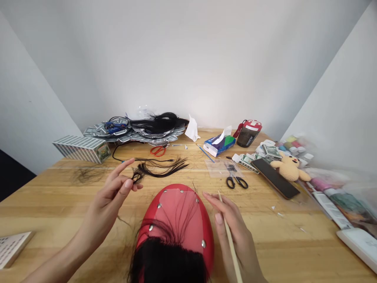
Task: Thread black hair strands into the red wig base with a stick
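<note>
A red dome-shaped head form (207,220) stands in front of me, with a pink mesh cap (176,204) pinned over it by several silver pins. Black hair (167,259) covers the cap's near part, and thin strands spread over the mesh. To the left of the form, my left hand (116,188) pinches a small looped lock of black hair (136,177); its index finger points up. Beside the form on the right, my right hand (232,224) is closed around a thin pale wooden stick (229,239), whose tip is near the cap's edge.
Behind the form lie a loose bundle of black hair (161,169), red-handled scissors (158,151) and black scissors (236,182). A tissue pack (219,145), a dark bottle (249,133), a phone (276,179) and a plush toy (290,167) sit farther right. A stack of boxes (82,148) stands left.
</note>
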{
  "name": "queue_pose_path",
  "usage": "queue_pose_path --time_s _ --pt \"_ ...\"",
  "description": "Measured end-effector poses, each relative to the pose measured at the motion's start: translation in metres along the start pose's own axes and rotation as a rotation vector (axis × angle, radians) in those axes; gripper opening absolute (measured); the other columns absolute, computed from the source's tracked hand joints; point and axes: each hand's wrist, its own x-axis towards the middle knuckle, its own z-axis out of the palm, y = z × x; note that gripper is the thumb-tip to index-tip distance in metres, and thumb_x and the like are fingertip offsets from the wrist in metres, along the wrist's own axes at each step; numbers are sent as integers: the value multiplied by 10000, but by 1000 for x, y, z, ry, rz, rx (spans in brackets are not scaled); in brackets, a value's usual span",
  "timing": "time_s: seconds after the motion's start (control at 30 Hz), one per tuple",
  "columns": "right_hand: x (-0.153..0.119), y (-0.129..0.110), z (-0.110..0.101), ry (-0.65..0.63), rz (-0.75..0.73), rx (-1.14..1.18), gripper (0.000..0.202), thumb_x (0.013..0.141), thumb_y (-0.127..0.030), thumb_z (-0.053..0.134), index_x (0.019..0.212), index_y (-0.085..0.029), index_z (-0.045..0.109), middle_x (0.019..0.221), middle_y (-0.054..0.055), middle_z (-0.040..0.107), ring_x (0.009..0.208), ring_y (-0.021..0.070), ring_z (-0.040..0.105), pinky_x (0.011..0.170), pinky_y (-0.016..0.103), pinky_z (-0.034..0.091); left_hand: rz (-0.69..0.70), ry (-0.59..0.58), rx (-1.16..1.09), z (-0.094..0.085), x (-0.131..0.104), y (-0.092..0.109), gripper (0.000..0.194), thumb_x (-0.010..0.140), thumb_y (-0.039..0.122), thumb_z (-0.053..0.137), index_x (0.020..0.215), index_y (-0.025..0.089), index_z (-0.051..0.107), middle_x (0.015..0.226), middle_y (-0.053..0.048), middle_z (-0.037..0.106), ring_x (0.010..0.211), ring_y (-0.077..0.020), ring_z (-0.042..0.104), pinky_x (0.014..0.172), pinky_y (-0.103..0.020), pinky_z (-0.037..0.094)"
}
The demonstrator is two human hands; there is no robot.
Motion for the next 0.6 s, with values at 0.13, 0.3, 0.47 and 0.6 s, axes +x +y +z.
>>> queue_pose_path --time_s 0.13,0.3,0.47,0.6 --pt "2 -12 -4 74 -51 98 335 1053 -239 575 1304 -411 715 1331 -4 789 1277 262 636 1079 418 520 121 -30 -16 1 -8 33 535 1022 614 550 624 266 630 1083 -65 706 1275 -275 589 949 -286 507" --pt "-7 -30 3 159 -70 233 185 1032 -424 635 1171 -398 755 1161 11 850 1152 280 660 1050 405 496 303 -59 -2 14 -14 74 377 1039 536 592 762 295 679 903 -12 599 923 -187 609 780 -194 544" --pt "-6 -37 3 75 30 495 417 854 -656 791 1184 -401 806 1163 63 829 1123 326 717 964 387 593 446 -319 31 32 -17 97 219 1070 317 548 909 303 694 1014 -29 665 916 -179 661 747 -180 595" --pt "-2 -33 3 -7 152 831 540 720 -585 924 1208 -373 823 1185 92 820 1078 353 784 970 444 634 454 -458 123 45 -22 96 280 1065 328 526 843 280 690 1043 -45 670 865 -177 706 759 -208 639"
